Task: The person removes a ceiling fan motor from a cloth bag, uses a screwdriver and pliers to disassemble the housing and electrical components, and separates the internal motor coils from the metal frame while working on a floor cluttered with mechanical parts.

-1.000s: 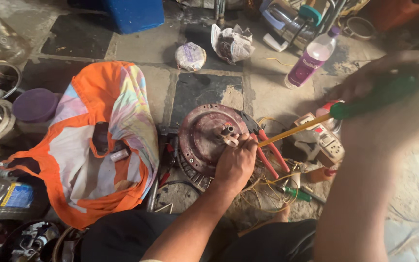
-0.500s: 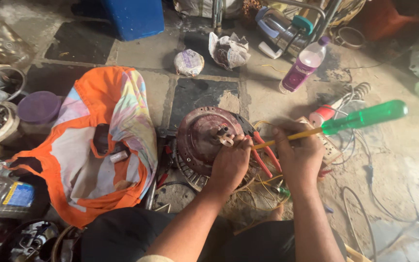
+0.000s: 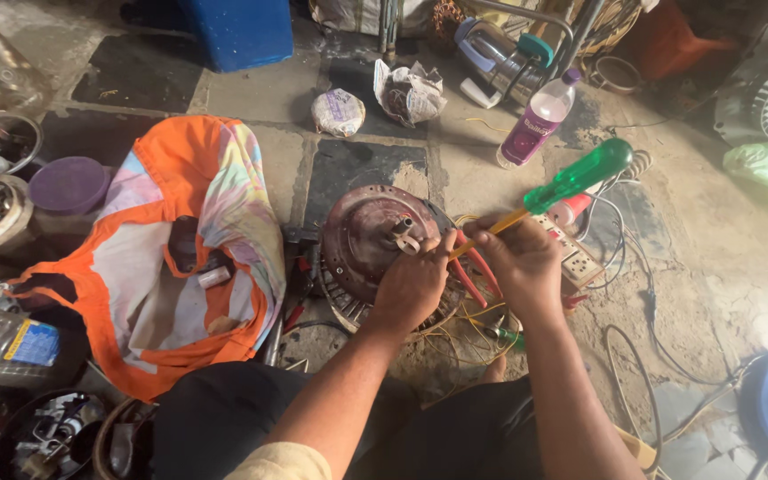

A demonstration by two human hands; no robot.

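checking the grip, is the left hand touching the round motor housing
Touching. The head view shows the left hand resting on the round motor housing, fingers pressed against its rim beside the central shaft.

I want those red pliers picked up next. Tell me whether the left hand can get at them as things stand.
Probably yes. The left hand rests on the motor, right beside the pliers, whose handles lie bare between both hands. The right hand, holding the screwdriver, crowds them slightly.

Stone floor (image 3: 251,89): motor (image 3: 371,240), bag (image 3: 180,258), bottle (image 3: 535,120).

bright daylight from the right, glare on the floor there, soft shadows, edges slightly warped.
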